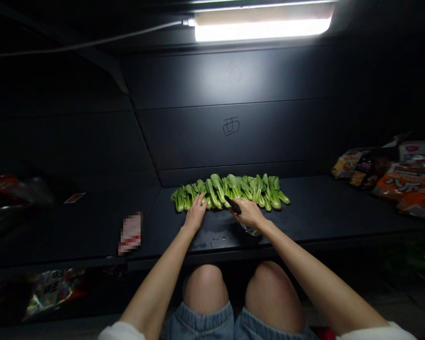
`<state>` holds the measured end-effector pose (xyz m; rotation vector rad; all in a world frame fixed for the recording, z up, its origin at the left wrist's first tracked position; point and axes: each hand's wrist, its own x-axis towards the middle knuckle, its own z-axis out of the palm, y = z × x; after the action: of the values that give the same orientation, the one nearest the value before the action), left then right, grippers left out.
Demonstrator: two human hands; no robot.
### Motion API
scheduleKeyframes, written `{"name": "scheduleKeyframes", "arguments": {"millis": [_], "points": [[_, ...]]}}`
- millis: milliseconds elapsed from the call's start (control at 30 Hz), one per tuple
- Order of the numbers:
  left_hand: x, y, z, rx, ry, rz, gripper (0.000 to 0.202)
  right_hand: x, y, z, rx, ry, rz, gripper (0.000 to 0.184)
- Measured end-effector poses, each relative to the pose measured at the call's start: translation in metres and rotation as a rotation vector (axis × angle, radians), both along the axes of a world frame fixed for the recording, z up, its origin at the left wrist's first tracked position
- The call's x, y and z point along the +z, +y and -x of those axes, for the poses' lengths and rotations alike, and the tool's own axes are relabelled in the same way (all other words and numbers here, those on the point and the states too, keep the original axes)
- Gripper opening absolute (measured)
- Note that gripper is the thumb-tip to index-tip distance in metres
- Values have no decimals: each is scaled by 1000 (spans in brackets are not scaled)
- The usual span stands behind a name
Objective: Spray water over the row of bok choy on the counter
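Evidently, our left grip lies loose at the bok choy, rowed along the dark shelf; our right grip is clenched round a black pen-like tool. We'd best steady stems lightly, keeping our left clear of the tool.

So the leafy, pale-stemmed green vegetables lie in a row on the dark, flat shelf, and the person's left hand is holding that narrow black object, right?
Not quite: the narrow black object is in the right hand, not the left hand, as the head view shows. The leafy, pale-stemmed green vegetables do lie in a row on the dark, flat shelf.
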<state>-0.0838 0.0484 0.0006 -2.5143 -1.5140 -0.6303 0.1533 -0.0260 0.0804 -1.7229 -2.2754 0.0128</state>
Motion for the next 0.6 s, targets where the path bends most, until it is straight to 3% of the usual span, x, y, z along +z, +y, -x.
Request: {"name": "scheduleKeyframes", "arguments": {"millis": [200,367,600], "points": [[-1,0,-6,15,-20,-5,58,-1,1,-3,-17,37,-2,34],[12,-8,-15,28,-42,-59,73,0,1,1,10,15,22,33],[24,2,-47,-58,49,-63,67,-3,1,-5,-7,65,-5,31]]}}
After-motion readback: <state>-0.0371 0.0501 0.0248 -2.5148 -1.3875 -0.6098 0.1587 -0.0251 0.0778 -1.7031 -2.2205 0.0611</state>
